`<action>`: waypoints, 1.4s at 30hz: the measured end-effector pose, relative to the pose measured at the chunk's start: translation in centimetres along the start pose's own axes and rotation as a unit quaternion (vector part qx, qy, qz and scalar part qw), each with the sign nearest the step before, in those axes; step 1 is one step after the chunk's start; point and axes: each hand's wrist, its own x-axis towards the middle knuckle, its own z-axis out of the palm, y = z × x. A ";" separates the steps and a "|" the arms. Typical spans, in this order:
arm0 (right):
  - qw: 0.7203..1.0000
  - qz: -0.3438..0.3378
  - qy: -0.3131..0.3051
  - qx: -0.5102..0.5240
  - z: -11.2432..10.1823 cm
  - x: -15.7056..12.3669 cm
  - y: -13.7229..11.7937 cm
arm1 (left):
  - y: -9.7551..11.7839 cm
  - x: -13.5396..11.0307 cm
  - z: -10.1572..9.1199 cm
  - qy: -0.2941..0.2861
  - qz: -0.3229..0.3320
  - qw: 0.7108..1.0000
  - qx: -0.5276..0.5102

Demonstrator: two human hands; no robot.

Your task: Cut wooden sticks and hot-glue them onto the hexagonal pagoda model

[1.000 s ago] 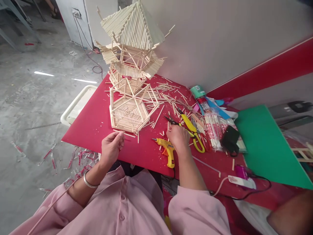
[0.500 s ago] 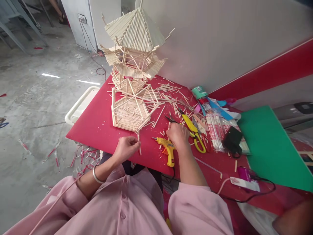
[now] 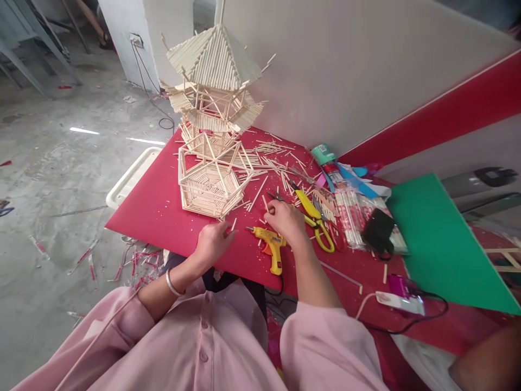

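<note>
My left hand [image 3: 214, 243], fingers closed, pinches a short wooden stick [image 3: 233, 224] that pokes up past the fingertips. It is just in front of a hexagonal stick frame [image 3: 189, 202] with a patterned stick floor. To the right, my right hand [image 3: 286, 221] is closed too, with a small wooden stick [image 3: 265, 203] at its fingertips. Under that wrist lies a yellow glue gun [image 3: 273, 244], its nozzle pointing left. Dark-jawed pliers with yellow handles [image 3: 307, 203] rest beyond the right hand. Behind the frame rises a stick pagoda [image 3: 215, 60] with tiered roofs.
Loose sticks [image 3: 271, 149] are scattered over the red tabletop [image 3: 142, 209]. Bagged sticks [image 3: 350, 214], a black adapter [image 3: 378, 231], a green board [image 3: 456, 244] and a white power strip [image 3: 401, 302] with cables occupy the right side. A white stool [image 3: 132, 176] stands left of the table.
The stick in my left hand has gone from pointing down toward the table edge to pointing up. My right hand now shows a small stick at its fingertips. The view has shifted slightly.
</note>
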 end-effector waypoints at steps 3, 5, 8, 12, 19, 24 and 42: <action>0.978 -0.129 0.116 0.116 -0.2 -3.3 -0.6 | -0.3 -1.2 -1.2 -0.019 -0.073 0.960 -0.269; 0.950 -0.204 0.145 0.188 0.4 -5.8 -2.0 | -0.3 -2.0 -2.0 -0.023 -0.148 0.905 -0.399; 0.918 -0.276 0.133 0.251 2.1 -8.5 -5.2 | 0.0 -2.5 -3.1 -0.020 -0.180 0.853 -0.489; 0.886 -0.249 0.188 0.344 4.3 -8.9 -8.6 | -0.1 -2.0 -4.1 0.012 -0.155 0.840 -0.519; 0.842 -0.114 0.197 0.490 7.2 -7.4 -10.3 | -1.5 -0.3 -4.6 0.074 -0.163 0.828 -0.531; 0.834 -0.109 0.232 0.488 8.3 -6.8 -11.1 | -1.9 -0.1 -4.5 0.072 -0.149 0.835 -0.525; 0.828 -0.088 0.278 0.480 9.4 -6.4 -11.5 | -1.5 0.7 -4.8 0.107 -0.188 0.815 -0.538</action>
